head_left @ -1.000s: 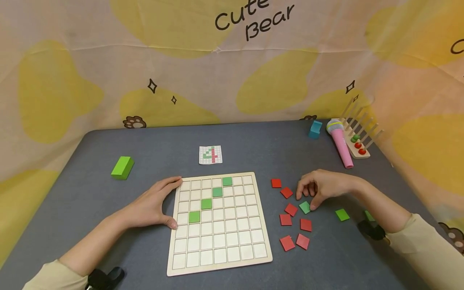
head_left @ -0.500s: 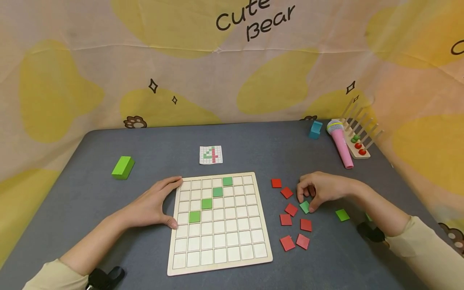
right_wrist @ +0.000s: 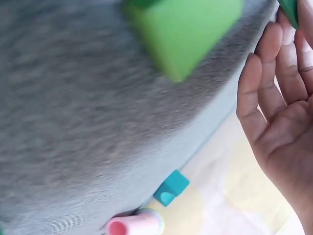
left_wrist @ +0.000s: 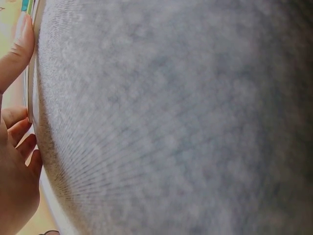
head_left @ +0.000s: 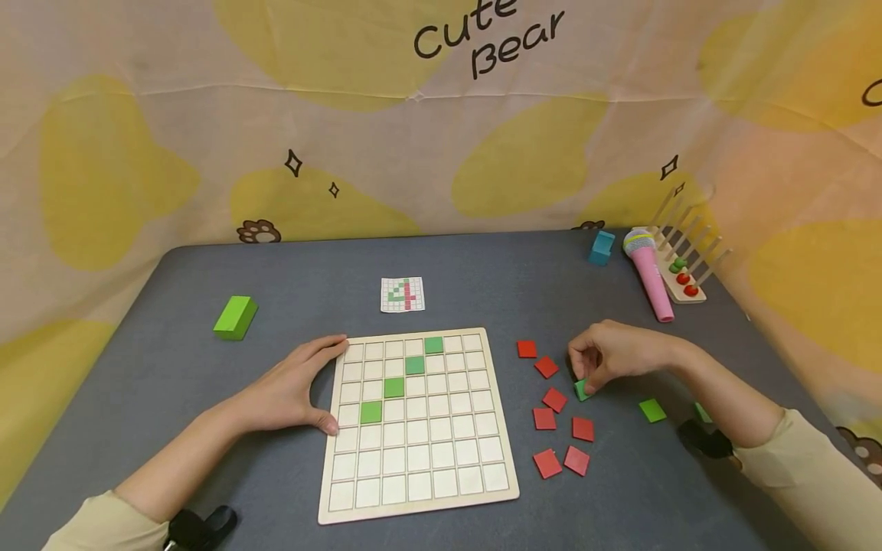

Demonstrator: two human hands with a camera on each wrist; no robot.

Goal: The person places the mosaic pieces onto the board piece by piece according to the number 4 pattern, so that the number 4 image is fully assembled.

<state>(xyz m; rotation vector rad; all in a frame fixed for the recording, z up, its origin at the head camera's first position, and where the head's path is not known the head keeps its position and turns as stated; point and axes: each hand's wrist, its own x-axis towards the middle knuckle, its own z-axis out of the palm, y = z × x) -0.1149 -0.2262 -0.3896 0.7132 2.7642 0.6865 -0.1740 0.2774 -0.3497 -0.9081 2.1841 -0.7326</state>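
A strip of dark table [head_left: 511, 402] runs between the square board [head_left: 416, 458] and the loose red tiles [head_left: 544, 418]. More table stretches behind the board to the back edge. The left hand [head_left: 306, 386] is loose, thumb and fingers spread, touching the board's left edge. The right hand [head_left: 613, 352] bends down, pinching a tilted green tile [head_left: 580, 392] near the red ones.

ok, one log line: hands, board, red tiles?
left hand: touches board at left edge | right hand: pinches green tile | board: four green tiles, diagonal | red tiles: seven, right of board
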